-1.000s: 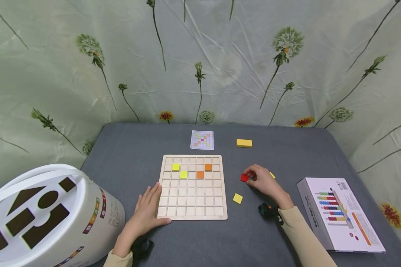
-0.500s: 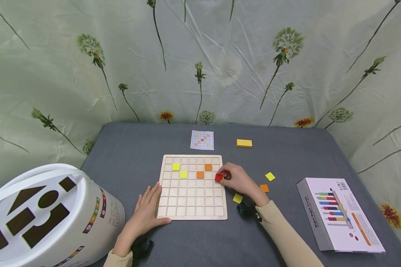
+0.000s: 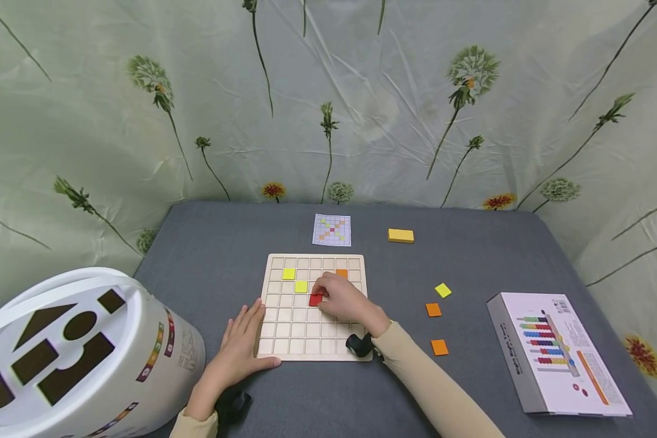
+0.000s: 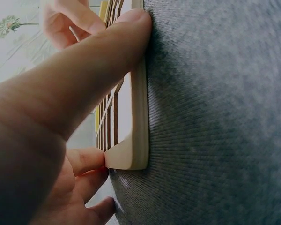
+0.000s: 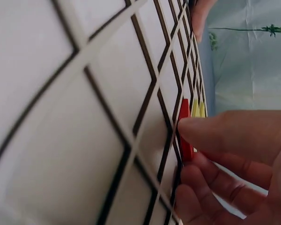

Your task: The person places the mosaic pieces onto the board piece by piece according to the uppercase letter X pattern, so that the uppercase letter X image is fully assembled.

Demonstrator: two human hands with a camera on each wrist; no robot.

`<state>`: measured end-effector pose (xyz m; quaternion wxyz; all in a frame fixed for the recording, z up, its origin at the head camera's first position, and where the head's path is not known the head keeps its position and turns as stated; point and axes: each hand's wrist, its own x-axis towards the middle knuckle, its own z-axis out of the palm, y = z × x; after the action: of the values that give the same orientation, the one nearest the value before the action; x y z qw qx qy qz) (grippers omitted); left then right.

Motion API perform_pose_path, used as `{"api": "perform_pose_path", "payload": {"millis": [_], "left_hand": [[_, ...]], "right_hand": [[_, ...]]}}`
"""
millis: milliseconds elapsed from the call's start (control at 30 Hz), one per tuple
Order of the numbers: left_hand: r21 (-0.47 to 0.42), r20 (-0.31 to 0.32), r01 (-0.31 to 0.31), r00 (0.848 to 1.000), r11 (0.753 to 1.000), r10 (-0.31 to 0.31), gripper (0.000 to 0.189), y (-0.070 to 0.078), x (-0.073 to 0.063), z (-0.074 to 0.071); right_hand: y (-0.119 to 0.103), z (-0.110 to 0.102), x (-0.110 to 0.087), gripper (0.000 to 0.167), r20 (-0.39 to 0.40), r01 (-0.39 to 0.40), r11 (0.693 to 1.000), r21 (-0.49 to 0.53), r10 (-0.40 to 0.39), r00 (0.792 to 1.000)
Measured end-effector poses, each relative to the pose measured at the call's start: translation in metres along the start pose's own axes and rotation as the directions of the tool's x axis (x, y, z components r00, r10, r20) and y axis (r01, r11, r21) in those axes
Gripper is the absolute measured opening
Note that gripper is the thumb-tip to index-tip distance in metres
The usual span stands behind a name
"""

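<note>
Between right thumb and fingers, my right hand (image 3: 346, 299) pinches a red square tile (image 3: 315, 300) at the middle of a wooden grid board (image 3: 295, 349). In the right wrist view the red tile (image 5: 185, 129) stands close to the grid lines, with the thumb on its face. My left hand (image 3: 239, 344) rests along the board's left edge, fingers straight and thumb at the front edge. Two yellow tiles (image 3: 289, 274) lie in cells at the upper left. An orange tile (image 3: 342, 273) shows behind the right hand, which hides another orange one.
Right of the board lie a loose yellow tile (image 3: 443, 290) and two orange tiles (image 3: 434, 309). A printed pattern card (image 3: 331, 230) and a yellow block (image 3: 401, 235) sit behind it. A white bucket (image 3: 170, 340) stands left, an abacus box (image 3: 566, 353) right.
My right hand has carried the red tile leftward from the cloth onto the board's middle. Its forearm now covers a loose yellow tile and uncovers the orange ones. The left hand has not moved.
</note>
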<state>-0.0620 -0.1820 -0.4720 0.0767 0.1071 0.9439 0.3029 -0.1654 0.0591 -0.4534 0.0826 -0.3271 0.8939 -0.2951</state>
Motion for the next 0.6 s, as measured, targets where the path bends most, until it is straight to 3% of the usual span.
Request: {"api": "perform_pose_path", "payload": {"millis": [200, 333, 467, 600], "left_hand": [[0.002, 0.009, 0.005, 1.000, 1.000, -0.005, 0.109, 0.001, 0.000, -0.002], [-0.002, 0.009, 0.011, 1.000, 1.000, -0.011, 0.109, 0.001, 0.000, -0.002], [-0.009, 0.008, 0.010, 1.000, 1.000, -0.010, 0.109, 0.001, 0.000, -0.001], [-0.013, 0.011, 0.014, 1.000, 1.000, -0.014, 0.109, 0.000, 0.000, -0.001]], "right_hand": [[-0.005, 0.002, 0.004, 0.020, -0.012, -0.005, 0.999, -0.042, 0.005, 1.000], [-0.004, -0.006, -0.002, 0.021, -0.035, -0.023, 0.999, 0.038, 0.024, 0.999], [0.008, -0.024, -0.020, 0.019, -0.090, -0.060, 0.990, 0.131, 0.072, 0.993], [0.033, -0.043, -0.053, 0.018, -0.149, -0.120, 0.982, 0.146, 0.142, 0.979]]}}
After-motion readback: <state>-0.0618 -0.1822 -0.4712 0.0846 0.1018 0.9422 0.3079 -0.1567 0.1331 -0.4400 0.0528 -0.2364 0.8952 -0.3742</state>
